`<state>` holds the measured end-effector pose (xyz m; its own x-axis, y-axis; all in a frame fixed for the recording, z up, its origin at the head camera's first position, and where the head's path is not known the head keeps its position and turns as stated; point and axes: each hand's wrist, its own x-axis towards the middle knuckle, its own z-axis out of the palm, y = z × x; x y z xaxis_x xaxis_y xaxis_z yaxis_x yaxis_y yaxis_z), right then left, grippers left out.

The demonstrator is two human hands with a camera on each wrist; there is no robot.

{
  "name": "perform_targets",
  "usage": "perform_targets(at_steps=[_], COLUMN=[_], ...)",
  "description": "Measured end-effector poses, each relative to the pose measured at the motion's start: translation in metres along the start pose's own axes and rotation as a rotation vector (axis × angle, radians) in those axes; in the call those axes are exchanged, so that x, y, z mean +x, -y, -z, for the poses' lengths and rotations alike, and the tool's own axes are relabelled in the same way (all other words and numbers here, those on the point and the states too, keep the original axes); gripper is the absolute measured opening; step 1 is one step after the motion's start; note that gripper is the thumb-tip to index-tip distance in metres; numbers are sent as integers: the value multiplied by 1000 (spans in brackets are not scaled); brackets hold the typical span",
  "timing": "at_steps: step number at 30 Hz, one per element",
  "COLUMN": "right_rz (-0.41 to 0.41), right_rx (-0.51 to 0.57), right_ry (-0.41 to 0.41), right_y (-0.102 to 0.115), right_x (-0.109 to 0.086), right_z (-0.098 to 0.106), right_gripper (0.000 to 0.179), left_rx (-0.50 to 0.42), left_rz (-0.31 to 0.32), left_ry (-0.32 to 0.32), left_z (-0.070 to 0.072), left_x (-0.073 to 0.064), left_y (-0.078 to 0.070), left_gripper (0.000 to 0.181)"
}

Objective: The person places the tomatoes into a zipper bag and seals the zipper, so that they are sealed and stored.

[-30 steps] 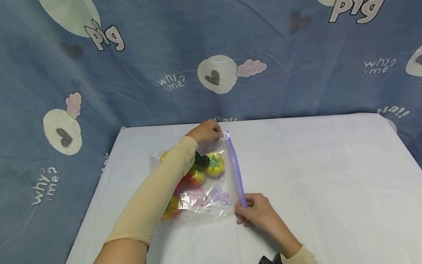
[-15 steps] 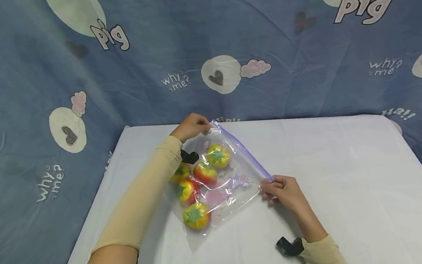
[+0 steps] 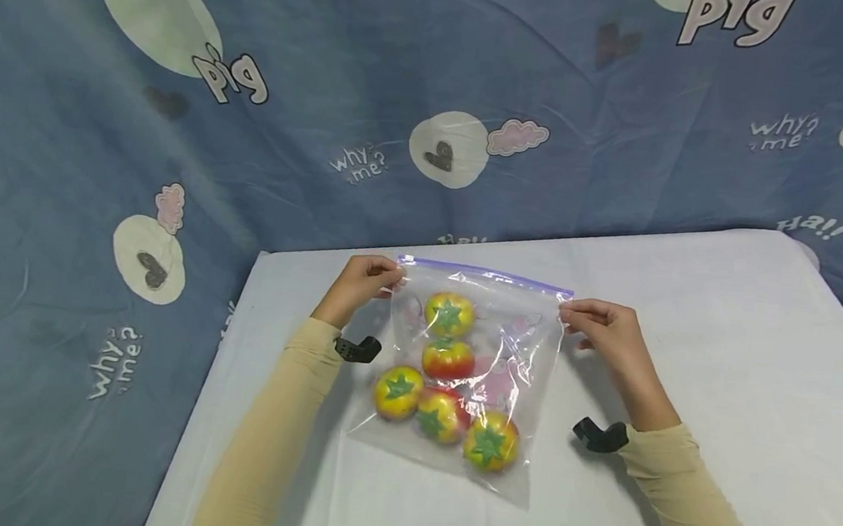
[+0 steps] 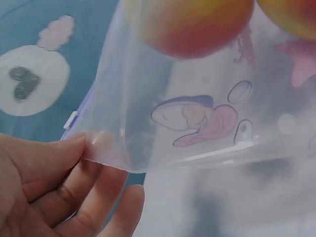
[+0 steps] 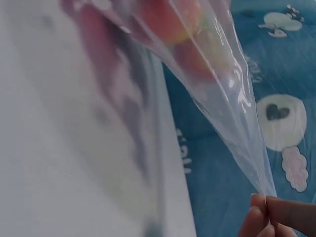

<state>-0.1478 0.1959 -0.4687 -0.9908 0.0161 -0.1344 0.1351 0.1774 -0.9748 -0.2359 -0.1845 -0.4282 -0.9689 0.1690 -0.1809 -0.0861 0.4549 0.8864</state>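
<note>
A clear zip bag [image 3: 514, 413] with a purple slider strip along its top and faint printed pictures hangs between the two hands in the head view. Inside it are several yellow, red and green tomato-like fruits [image 3: 450, 315]. My left hand [image 3: 359, 287] pinches the top left corner, beside the white slider [image 4: 71, 120] seen in the left wrist view. At the top right corner my right hand [image 3: 606, 329] pinches the bag's edge between thumb and fingers. The strip looks closed along its length, though I cannot tell for certain.
A white-covered table [image 3: 687, 320] lies under the bag. Behind it and to the left hangs a blue printed cloth [image 3: 319, 54]. Black camera mounts [image 3: 599, 436] stick out from both sleeved wrists.
The bag has turned so that its purple strip runs across the top instead of down the right side. My right hand has moved up and right; my left hand has moved left.
</note>
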Motion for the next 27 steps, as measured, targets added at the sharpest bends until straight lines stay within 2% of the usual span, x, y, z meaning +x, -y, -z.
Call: perform_targets(at_steps=[4, 9, 14, 20, 23, 27], right_rz=[29, 58, 91, 112, 113, 129], right_rx=[-6, -15, -9, -17, -22, -21], right_ry=[-28, -58, -78, -98, -101, -114], right_y=[6, 12, 17, 22, 23, 24], right_x=[9, 16, 21, 25, 25, 25], right_z=[4, 5, 2, -4, -6, -5], right_gripper=[44, 43, 42, 41, 41, 41], left_rx=[-84, -175, -253, -287, -309, -323], left_rz=[-29, -60, -121, -167, -170, -204], left_ry=[-61, -114, -165, -220, -242, -258], left_z=[-6, -14, -17, -19, -19, -21], left_x=[-15, -28, -38, -44, -46, -44], left_y=[9, 20, 25, 30, 32, 30], left_gripper=[29, 28, 27, 29, 28, 27])
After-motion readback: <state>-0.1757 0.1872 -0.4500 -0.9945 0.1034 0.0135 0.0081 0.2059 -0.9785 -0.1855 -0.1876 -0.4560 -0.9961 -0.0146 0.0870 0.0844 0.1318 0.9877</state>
